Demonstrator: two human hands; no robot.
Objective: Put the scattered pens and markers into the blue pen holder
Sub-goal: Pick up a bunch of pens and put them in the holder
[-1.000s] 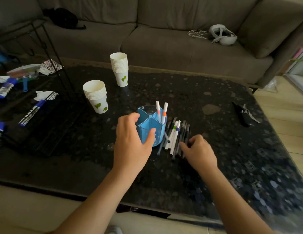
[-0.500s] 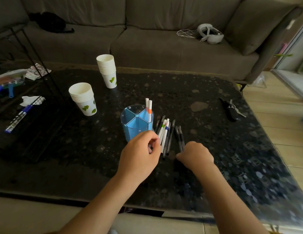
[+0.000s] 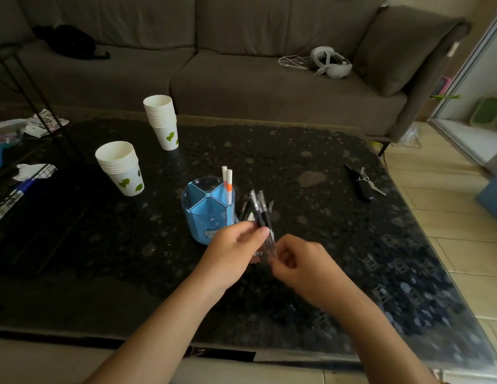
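The blue pen holder (image 3: 207,210) stands on the dark table, split into compartments. Two white markers (image 3: 227,184), one with an orange band, stick up from its far right compartment. My left hand (image 3: 235,250) and my right hand (image 3: 300,261) meet just right of the holder and together pinch a bunch of black pens (image 3: 261,210), lifted off the table and tilted away from me. A few more pens (image 3: 246,210) lie flat on the table behind my hands, partly hidden beside the holder.
Two stacks of paper cups (image 3: 121,167) (image 3: 161,120) stand to the left and behind. Keys with a black fob (image 3: 362,182) lie at the right. A black wire rack (image 3: 33,173) with markers and paper fills the left. A sofa runs behind the table (image 3: 297,151).
My left hand left the holder and joined my right hand. Both gathered black pens from the row on the table and raised them. The camera view shifted.
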